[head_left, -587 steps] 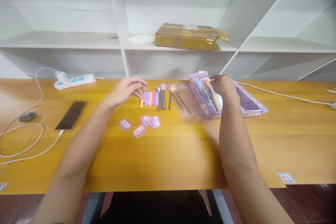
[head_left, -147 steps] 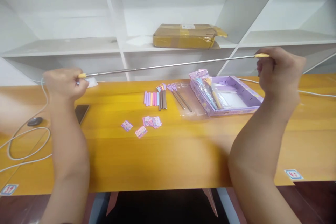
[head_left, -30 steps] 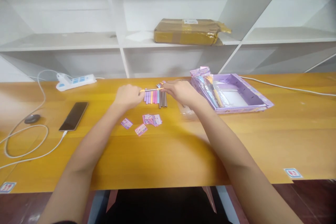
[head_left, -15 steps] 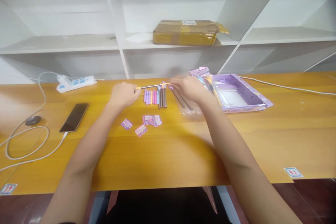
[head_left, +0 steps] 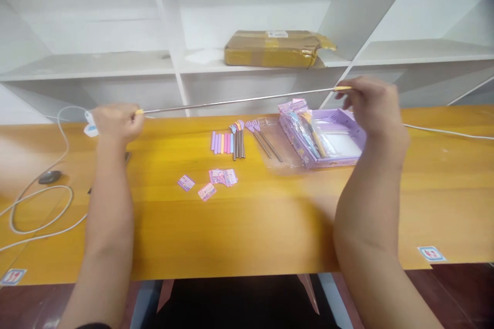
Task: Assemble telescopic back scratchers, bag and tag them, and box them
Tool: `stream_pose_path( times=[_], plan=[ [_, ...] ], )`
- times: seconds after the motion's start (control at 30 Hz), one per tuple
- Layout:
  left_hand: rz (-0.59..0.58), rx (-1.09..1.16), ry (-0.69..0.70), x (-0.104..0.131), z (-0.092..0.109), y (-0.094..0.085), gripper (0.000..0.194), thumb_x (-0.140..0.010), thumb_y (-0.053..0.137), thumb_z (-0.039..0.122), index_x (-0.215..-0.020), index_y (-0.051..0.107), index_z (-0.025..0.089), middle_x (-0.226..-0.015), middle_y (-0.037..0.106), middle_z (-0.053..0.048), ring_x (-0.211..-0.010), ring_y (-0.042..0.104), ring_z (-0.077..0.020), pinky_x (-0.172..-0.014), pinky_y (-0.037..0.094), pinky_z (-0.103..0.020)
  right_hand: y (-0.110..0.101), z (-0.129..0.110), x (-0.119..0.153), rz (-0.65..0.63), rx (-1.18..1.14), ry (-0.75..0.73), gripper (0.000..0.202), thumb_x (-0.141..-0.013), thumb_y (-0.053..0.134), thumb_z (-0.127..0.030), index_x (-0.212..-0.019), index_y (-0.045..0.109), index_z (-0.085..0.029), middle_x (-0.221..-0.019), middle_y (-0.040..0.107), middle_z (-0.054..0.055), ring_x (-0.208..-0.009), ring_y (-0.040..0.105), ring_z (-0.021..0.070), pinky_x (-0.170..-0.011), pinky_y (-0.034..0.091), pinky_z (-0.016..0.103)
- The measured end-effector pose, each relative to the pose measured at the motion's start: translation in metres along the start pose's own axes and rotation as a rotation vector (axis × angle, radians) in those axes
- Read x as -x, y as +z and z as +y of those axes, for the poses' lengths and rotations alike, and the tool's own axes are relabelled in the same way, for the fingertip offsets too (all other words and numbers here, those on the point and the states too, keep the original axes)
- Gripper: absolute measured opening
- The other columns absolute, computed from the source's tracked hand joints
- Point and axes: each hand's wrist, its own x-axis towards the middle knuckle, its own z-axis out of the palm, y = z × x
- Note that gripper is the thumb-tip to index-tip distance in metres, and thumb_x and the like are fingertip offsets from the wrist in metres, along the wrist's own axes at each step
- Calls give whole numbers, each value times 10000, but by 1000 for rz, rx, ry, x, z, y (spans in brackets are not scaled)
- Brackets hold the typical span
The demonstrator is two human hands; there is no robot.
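A telescopic back scratcher (head_left: 239, 99), its thin metal rod drawn out long, stretches above the table between my hands. My left hand (head_left: 118, 121) is closed round its yellow handle. In my right hand (head_left: 374, 105) the fingers pinch the yellow head end, which they partly cover. Below the rod lie several back scratchers with metal rods (head_left: 239, 144), a row of coloured handle sleeves (head_left: 222, 143) beside them. Two purple-headed back scratchers (head_left: 266, 141) rest on clear plastic. Small printed cards (head_left: 207, 192) are spread nearer to me.
At the right stands a purple display box (head_left: 332, 162) with bagged back scratchers (head_left: 314, 136) in it. A taped carton (head_left: 272, 50) sits on the shelf behind. White cables (head_left: 38, 236) and a black mouse-like object (head_left: 49, 177) are at the left; my left arm mostly hides a phone.
My hands have moved far apart, left hand leftward, right hand rightward and up. The back scratcher's rod has been pulled out from short to long.
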Motion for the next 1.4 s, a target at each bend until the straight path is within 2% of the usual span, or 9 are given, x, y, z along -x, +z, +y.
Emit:
stream_pose_path(
  times=[0.13,0.4,0.53,0.63,0.8,0.97,1.1,1.27,1.4],
  plan=[
    [-8,8,4,1,-14,0,296,-888,441,380,-661,350,212,-665,428,-38,-751,370,-204,-697,218,-346,-13,20,8,44,36,183,330,-977,541,-65,-1100,800,-230,-992,781,103,-749,650,173,-825,534,302],
    [-50,13,-7,1,-6,3,269,-888,453,361,-673,401,209,-689,537,-52,-738,370,-200,-699,248,-353,-8,7,3,51,22,243,312,-1029,585,-81,-1204,801,-223,-949,782,96,-663,652,142,-738,535,282],
    [-31,31,-17,1,-5,5,284,-896,450,346,-661,382,200,-663,502,-48,-722,355,-193,-682,232,-349,-7,5,0,117,50,297,256,-1051,651,-152,-1257,786,-223,-938,791,105,-607,648,149,-674,524,288],
    [-24,55,17,2,-6,4,276,-909,452,324,-673,385,199,-654,460,-35,-730,362,-187,-683,235,-333,-8,4,-1,163,114,339,231,-1054,670,-185,-1259,769,-225,-967,804,114,-600,641,152,-694,521,305],
    [-32,30,18,2,-6,3,262,-918,442,298,-679,389,205,-655,417,-22,-726,348,-184,-684,246,-332,-11,3,-2,211,223,335,111,-1054,694,-204,-1138,766,-191,-916,808,102,-546,586,130,-696,488,309],
    [-50,-6,19,1,-9,5,279,-929,428,314,-671,391,211,-659,479,-28,-721,354,-189,-690,256,-337,-9,-1,-3,163,254,334,146,-1076,645,-177,-1160,764,-183,-881,805,81,-516,572,120,-686,479,290],
    [-87,-44,14,0,-10,6,293,-946,414,334,-678,440,219,-696,559,-50,-729,365,-200,-685,255,-344,-3,-7,-5,101,256,347,156,-1100,611,-200,-1161,754,-188,-842,771,52,-558,591,129,-746,484,293],
    [-105,-51,-1,-1,-10,6,277,-942,430,340,-693,428,221,-688,506,-39,-728,328,-200,-681,240,-326,3,-12,-6,77,271,379,200,-1109,593,-189,-1226,754,-168,-829,758,62,-604,594,140,-798,477,302],
    [-120,-50,-1,-1,-10,8,267,-948,431,343,-712,430,218,-704,489,-32,-739,317,-196,-685,226,-317,6,-12,-8,66,300,382,230,-1125,581,-167,-1276,753,-135,-859,793,102,-594,594,131,-755,471,295]
  ],
)
